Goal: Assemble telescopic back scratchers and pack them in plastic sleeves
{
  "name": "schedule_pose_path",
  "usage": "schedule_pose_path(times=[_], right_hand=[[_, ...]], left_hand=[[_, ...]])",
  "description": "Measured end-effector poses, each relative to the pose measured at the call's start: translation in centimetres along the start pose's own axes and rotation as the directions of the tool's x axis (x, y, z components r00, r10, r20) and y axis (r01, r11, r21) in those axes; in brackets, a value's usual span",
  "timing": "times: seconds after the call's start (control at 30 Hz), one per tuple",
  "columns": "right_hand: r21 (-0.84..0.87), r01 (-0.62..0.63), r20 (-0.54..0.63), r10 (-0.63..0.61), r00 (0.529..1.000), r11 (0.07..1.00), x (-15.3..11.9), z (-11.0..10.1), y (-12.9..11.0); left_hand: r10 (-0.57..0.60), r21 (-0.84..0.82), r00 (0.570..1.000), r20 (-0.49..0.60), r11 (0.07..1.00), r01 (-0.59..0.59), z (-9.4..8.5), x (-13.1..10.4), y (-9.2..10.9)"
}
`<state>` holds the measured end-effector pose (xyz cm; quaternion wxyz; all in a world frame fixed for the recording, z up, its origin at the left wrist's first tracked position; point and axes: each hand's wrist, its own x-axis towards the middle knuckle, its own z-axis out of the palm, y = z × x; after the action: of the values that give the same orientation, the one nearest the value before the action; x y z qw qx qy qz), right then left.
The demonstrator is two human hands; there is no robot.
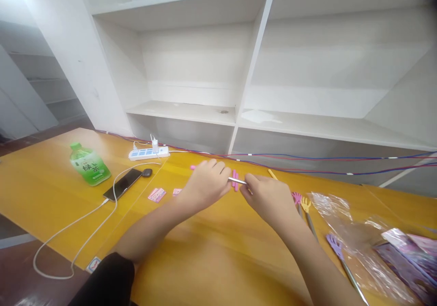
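My left hand (210, 181) and my right hand (266, 196) are both closed round a thin silver metal rod (237, 180), held nearly level above the table. Only the short stretch between my fists shows; both ends are hidden in the fingers. Behind the rod lie pink sticks (235, 183) on the wood. A bit of pink (193, 167) peeks out left of my left hand, and I cannot tell whether it belongs to the rod. Small pink printed cards (157, 195) lie near my left forearm. Beyond my right hand is a yellow stick (272, 174).
Right of my arm lie a pink hand-shaped back scratcher (297, 198), a yellow one (306, 205) and a purple one (336, 247), beside clear plastic wrapping (362, 242). Leftward are a green tea bottle (89, 165), a cabled phone (123, 184) and a power strip (149, 153). White shelves (184, 111) stand behind.
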<state>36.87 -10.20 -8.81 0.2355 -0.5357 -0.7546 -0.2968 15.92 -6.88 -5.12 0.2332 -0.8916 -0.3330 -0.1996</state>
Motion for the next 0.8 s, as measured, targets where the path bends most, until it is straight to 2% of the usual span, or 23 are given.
schedule_pose_path(times=[0.13, 0.23, 0.33, 0.4, 0.5, 0.57, 0.63, 0.8], right_hand=[[-0.08, 0.026, -0.196, -0.042, 0.98, 0.996, 0.1, -0.9, 0.0], [-0.156, 0.016, -0.257, -0.056, 0.965, 0.988, 0.5, -1.2, -0.7], [-0.192, -0.012, -0.216, -0.031, 0.976, 0.981, 0.6, -0.9, -1.3], [-0.187, -0.045, -0.127, 0.021, 0.992, 0.981, 0.5, -0.5, -1.4], [-0.169, -0.092, 0.052, 0.102, 0.993, 0.981, 0.3, 0.2, -1.2], [-0.169, -0.105, 0.125, 0.127, 0.984, 0.98, 0.2, 0.5, -1.1], [-0.171, -0.107, 0.128, 0.13, 0.983, 0.979, 0.2, 0.7, -0.9], [-0.134, -0.068, 0.033, 0.073, 0.997, 0.989, 0.5, 0.5, -0.4]], left_hand=[[0.088, -0.034, 0.985, -0.152, 0.995, -0.094, 0.4, -0.5, 0.6], [0.101, -0.073, 0.98, -0.172, 0.991, -0.115, 1.4, -1.1, 0.5], [0.058, -0.128, 0.995, -0.076, 0.99, -0.067, 2.2, -1.3, 0.7], [0.012, -0.132, 0.999, 0.033, 0.991, -0.008, 2.5, -1.1, 0.8], [-0.057, -0.116, 0.974, 0.22, 0.99, 0.084, 2.3, -0.6, 0.8], [-0.083, -0.113, 0.946, 0.314, 0.986, 0.124, 2.1, -0.2, 0.7], [-0.099, -0.115, 0.929, 0.357, 0.982, 0.149, 1.9, 0.0, 0.5], [-0.131, -0.087, 0.929, 0.346, 0.981, 0.171, 2.2, -0.2, -0.2]])
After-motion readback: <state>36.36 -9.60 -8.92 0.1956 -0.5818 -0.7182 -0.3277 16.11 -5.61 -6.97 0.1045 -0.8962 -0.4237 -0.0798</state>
